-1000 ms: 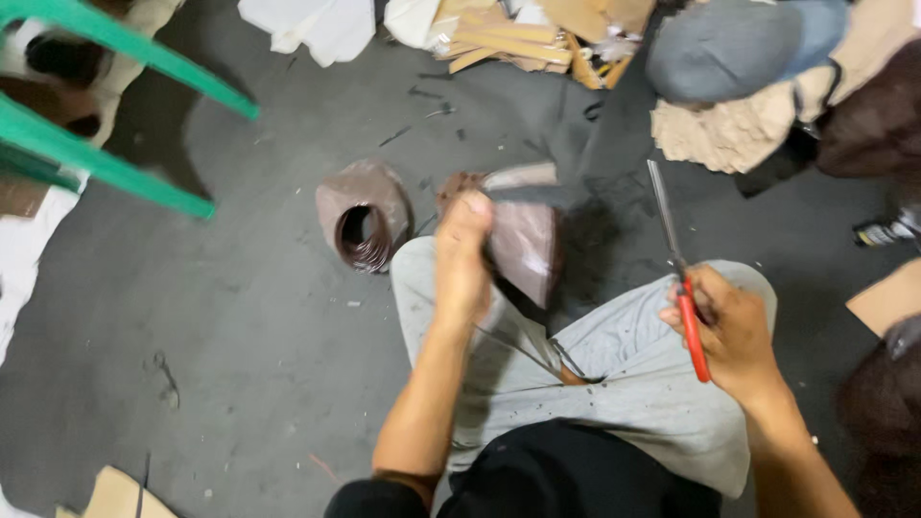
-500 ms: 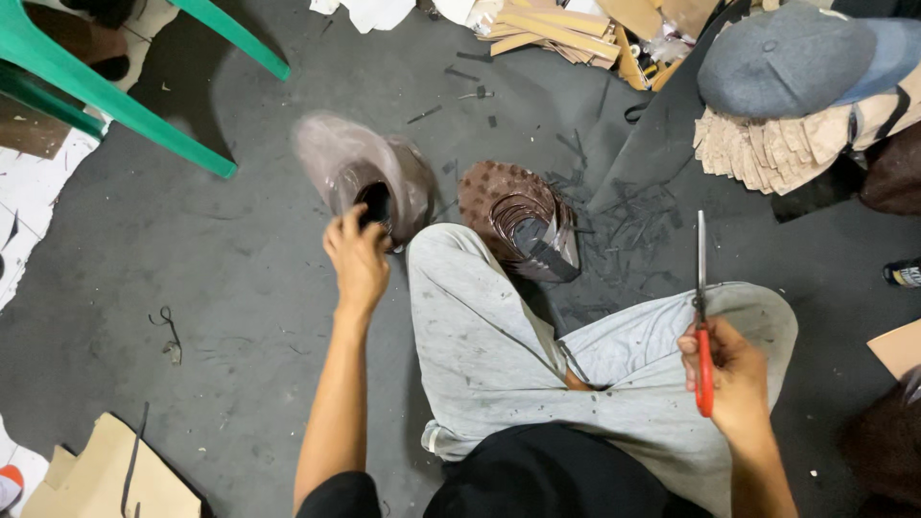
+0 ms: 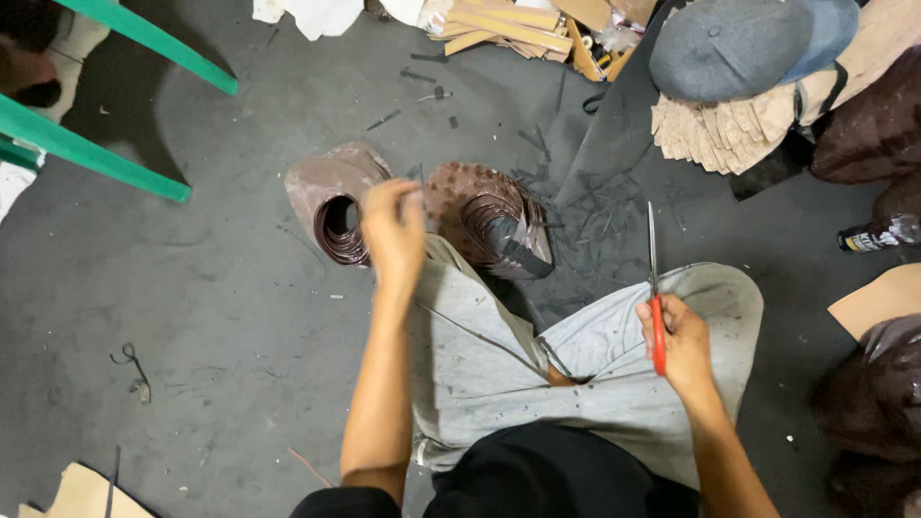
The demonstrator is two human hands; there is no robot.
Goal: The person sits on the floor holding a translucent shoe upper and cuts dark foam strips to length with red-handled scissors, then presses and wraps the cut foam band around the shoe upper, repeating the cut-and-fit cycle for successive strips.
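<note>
The right hand is clenched around the red handle of a pair of scissors, whose thin steel blades point up and away, pressed together. The left hand is blurred; its fingers curl above a brown, flat-topped stack of curved leather pieces lying on the grey concrete floor, but whether it pinches anything I cannot tell. Just right of that hand sits a second brown stack, its surface studded, against the grey-trousered knee.

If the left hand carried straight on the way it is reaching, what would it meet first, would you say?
Probably the brown roll with the hollow centre on the floor just past the left hand, though height above it is unclear.
</note>
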